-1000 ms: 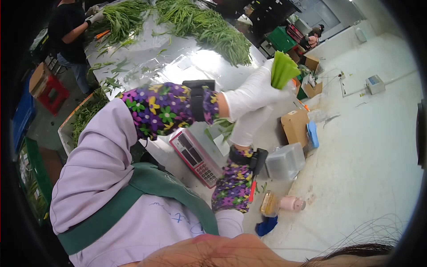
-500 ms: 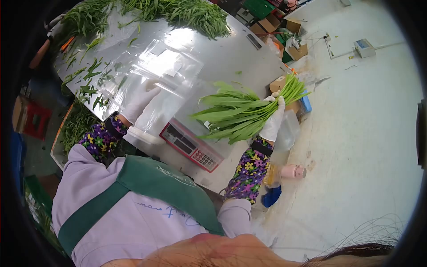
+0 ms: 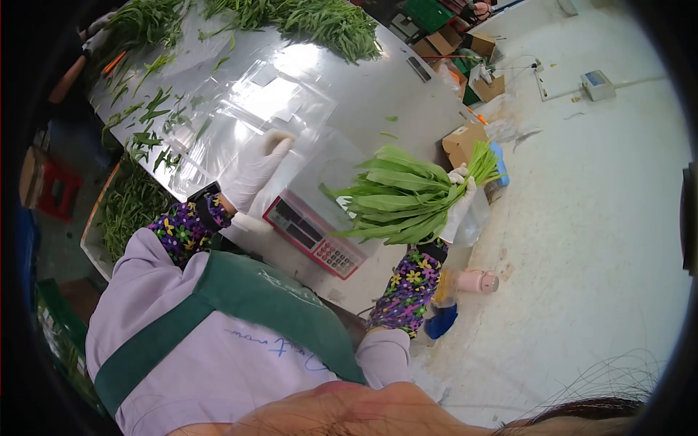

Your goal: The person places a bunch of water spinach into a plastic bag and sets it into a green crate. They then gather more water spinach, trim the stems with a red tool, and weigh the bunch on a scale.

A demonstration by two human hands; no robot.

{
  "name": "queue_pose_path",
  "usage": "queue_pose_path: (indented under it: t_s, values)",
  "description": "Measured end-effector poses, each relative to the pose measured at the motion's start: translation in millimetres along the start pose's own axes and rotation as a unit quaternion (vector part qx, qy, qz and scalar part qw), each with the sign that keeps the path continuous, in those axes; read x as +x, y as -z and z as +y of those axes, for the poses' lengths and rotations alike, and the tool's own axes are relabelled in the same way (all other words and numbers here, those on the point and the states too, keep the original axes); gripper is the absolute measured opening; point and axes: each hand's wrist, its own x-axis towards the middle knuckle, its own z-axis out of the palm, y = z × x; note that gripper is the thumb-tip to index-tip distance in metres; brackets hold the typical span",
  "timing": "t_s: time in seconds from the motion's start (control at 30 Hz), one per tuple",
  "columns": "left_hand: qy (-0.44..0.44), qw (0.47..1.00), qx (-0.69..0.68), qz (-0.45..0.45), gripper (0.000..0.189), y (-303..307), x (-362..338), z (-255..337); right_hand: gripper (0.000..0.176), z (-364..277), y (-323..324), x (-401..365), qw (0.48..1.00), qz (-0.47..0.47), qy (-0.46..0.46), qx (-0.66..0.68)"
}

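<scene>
Within the right hand [image 3: 458, 211], greens [image 3: 407, 190].

The scale [image 3: 318, 234] sits on the bench [image 3: 363, 94], near its front edge. Behind it, a bit to the left, plastic bags [image 3: 270, 98] lie flat. Loose leaves [image 3: 150, 116] lie to the left of the bags. A big leaf pile [image 3: 331, 30] lies at the far side. On the left, just beside the bench, leaves fill a tub [image 3: 89, 240]. The bunch [image 3: 407, 195] is up to the right of the scale, with a box [image 3: 463, 143] behind it. Nearer, on the right, a bottle [image 3: 478, 281] is near a cloth [image 3: 441, 322].
</scene>
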Motion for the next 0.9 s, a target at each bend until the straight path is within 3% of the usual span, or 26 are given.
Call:
queue_pose_path:
  t_s: [0.03,0.13,0.2,0.27,0.33,0.4,0.43,0.47,0.53,0.57,0.6,0.63,0.67,0.73,0.8,0.83,0.9]
  values:
    - [0.006,0.999,0.008,-0.033,0.023,-3.8,3.0,5.8,0.032,-2.3,-0.1,-0.8,1.0,0.0,-0.006,0.011]
    - [-0.001,0.998,0.067,-0.016,0.02,-11.5,4.9,11.0,0.031,-6.0,-0.4,-6.4,0.999,0.012,-0.016,0.032]
    - [-0.012,0.996,0.085,0.019,0.027,-15.0,7.8,-12.9,0.031,-13.1,3.4,-9.5,0.997,0.025,-0.013,0.079]
    - [-0.107,0.951,0.21,0.202,0.041,-7.6,16.1,-62.2,0.029,-19.5,7.3,-10.7,0.996,0.042,-0.006,0.083]
    - [-0.069,0.949,0.247,0.183,0.052,7.7,17.2,-84.0,0.027,-25.5,13.2,-10.0,0.996,0.052,0.009,0.074]
    - [0.134,0.979,0.108,0.11,0.056,13.9,16.0,-109.1,0.026,-36.0,9.4,-14.5,0.998,0.055,0.03,0.003]
    - [0.213,0.974,0.014,0.079,0.056,9.2,4.0,-69.0,0.026,-37.3,3.8,-15.8,0.995,0.056,0.048,-0.065]
    - [0.251,0.967,-0.013,0.033,0.046,11.8,4.2,-75.7,0.026,-40.6,-6.9,-17.3,0.996,0.056,0.043,-0.063]
    - [0.235,0.971,-0.027,0.016,0.035,10.2,-0.6,-84.8,0.026,-45.3,-46.0,-24.6,0.96,0.069,0.095,-0.255]
    - [0.24,0.97,-0.027,0.018,0.035,6.1,-3.2,-87.2,0.026,-46.9,-64.7,-28.7,0.96,0.072,0.09,-0.255]
    - [0.248,0.967,-0.048,0.016,0.03,1.9,-5.0,-90.0,0.027,-46.8,-82.6,-32.6,0.879,0.116,0.097,-0.451]
    - [0.256,0.964,-0.069,0.014,0.026,-1.7,-6.2,-90.7,0.028,-45.6,-100.3,-33.6,0.758,0.154,0.099,-0.626]
    - [0.257,0.964,-0.069,0.016,0.026,-4.9,-7.7,-90.0,0.028,-33.4,-119.8,-32.9,0.758,0.153,0.097,-0.626]
    - [0.251,0.963,-0.095,0.007,0.025,-11.2,-15.4,-84.5,0.034,12.9,-148.6,-32.3,0.454,0.027,0.165,-0.875]
    - [0.248,0.962,-0.117,0.0,0.024,-15.4,-20.8,-76.8,0.05,50.6,-123.4,-22.6,0.353,-0.083,0.182,-0.914]
    - [0.245,0.961,-0.126,0.003,0.023,-17.6,-22.3,-80.4,0.054,75.3,-102.9,-18.4,0.33,-0.088,0.119,-0.932]
    - [0.254,0.959,-0.125,0.0,0.02,-18.4,-22.5,-78.1,0.06,127.6,-40.9,-9.9,0.301,-0.15,0.082,-0.938]
